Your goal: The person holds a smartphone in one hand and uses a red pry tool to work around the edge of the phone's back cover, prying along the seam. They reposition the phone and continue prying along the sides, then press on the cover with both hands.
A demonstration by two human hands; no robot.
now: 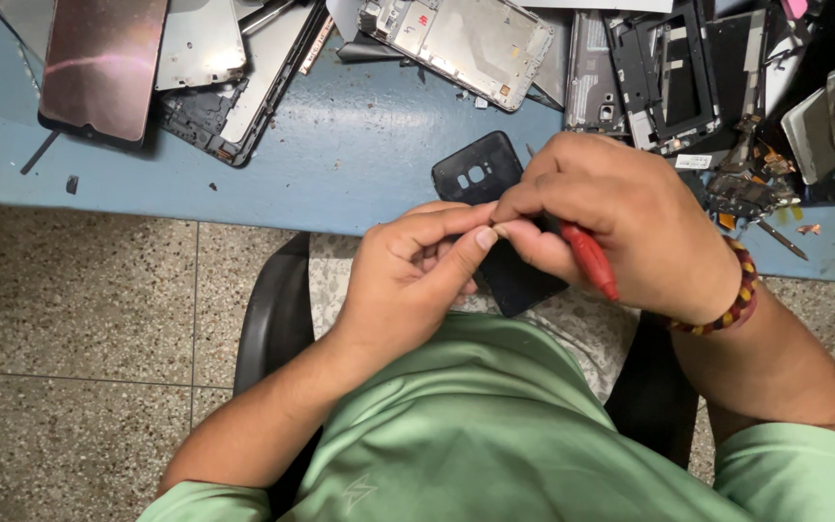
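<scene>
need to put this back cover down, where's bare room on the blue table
Bare blue table lies between the dark-screened phone on one side and the black back cover in the hands on the other. The far edge, with the silver frame, and the corner with black frames are crowded.

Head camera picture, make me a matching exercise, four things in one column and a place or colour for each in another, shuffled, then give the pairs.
Things:
1. black phone cover
2. red-handled tool
3. beaded bracelet
4. phone with reddish screen

Places or colours:
A. on the right wrist
B. lying at the table's far left
C. held by both hands, the left hand and the right hand, over the table's near edge
D. gripped in the right hand, handle pointing towards the person

Pairs: 1-C, 2-D, 3-A, 4-B
</scene>
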